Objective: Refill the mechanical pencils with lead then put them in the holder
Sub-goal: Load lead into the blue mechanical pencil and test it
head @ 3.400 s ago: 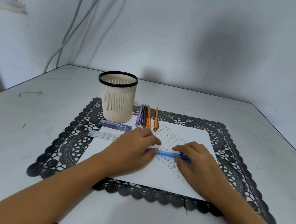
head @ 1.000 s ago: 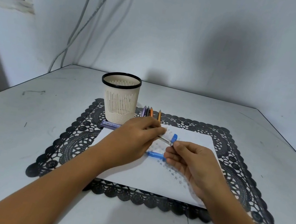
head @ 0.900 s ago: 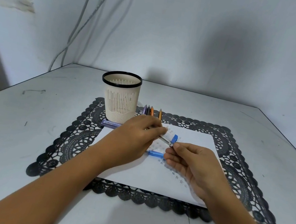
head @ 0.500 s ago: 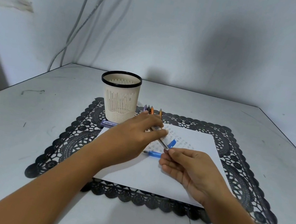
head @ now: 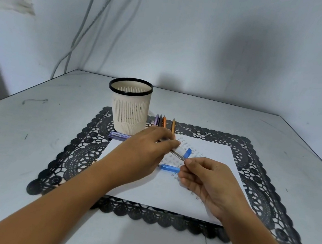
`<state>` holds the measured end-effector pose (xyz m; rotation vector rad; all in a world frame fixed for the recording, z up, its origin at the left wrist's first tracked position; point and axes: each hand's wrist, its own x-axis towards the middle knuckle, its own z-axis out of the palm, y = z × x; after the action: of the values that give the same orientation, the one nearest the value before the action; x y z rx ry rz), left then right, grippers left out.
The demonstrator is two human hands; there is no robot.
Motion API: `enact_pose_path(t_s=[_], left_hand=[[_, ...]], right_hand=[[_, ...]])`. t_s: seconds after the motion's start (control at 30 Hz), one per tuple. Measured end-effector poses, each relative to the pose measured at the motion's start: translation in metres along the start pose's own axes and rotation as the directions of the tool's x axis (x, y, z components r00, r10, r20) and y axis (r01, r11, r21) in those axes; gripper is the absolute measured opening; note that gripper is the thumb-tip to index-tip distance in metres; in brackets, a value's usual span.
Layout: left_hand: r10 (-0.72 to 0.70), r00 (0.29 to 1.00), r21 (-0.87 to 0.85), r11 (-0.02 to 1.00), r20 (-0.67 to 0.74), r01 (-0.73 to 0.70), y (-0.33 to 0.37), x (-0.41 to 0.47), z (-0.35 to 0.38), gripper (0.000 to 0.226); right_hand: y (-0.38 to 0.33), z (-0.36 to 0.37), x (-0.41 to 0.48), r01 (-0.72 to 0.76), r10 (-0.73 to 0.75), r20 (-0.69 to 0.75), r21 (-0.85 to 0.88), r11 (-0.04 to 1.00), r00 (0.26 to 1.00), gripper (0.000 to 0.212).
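Observation:
My left hand [head: 147, 151] grips a white lead case [head: 180, 152], tilted, with its blue flip cap [head: 188, 153] open toward the right. My right hand [head: 207, 182] pinches a thin grey lead at the case's open end. Under the hands, a blue mechanical pencil [head: 168, 167] lies on the white paper [head: 210, 152], its right end hidden by my right fingers. A cream holder [head: 129, 114] with a black rim stands at the back left of the mat. Several pencils [head: 161, 121] lie side by side just right of the holder.
A purple lead case [head: 119, 135] lies at the holder's foot. The paper sits on a black lace mat [head: 79, 151] on a white table against a wall. Cables hang down the wall behind.
Both hands left the blue pencil on the paper. My left hand took up the white lead case and my right fingertips came to its open end; in the last half second little moved.

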<state>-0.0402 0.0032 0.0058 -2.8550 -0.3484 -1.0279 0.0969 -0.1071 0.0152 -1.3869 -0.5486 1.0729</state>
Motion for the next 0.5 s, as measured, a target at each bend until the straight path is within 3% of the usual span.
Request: enact_pose_path(t_s=[0.5], left_hand=[[-0.14,0.99,-0.062,0.988,0.021,0.141,0.0005,-0.0013,0.0037,0.026]], right_hand=[[-0.0014,-0.0012,-0.0031,0.211,-0.239,-0.093,-0.241,0.947,0.967,0.012]])
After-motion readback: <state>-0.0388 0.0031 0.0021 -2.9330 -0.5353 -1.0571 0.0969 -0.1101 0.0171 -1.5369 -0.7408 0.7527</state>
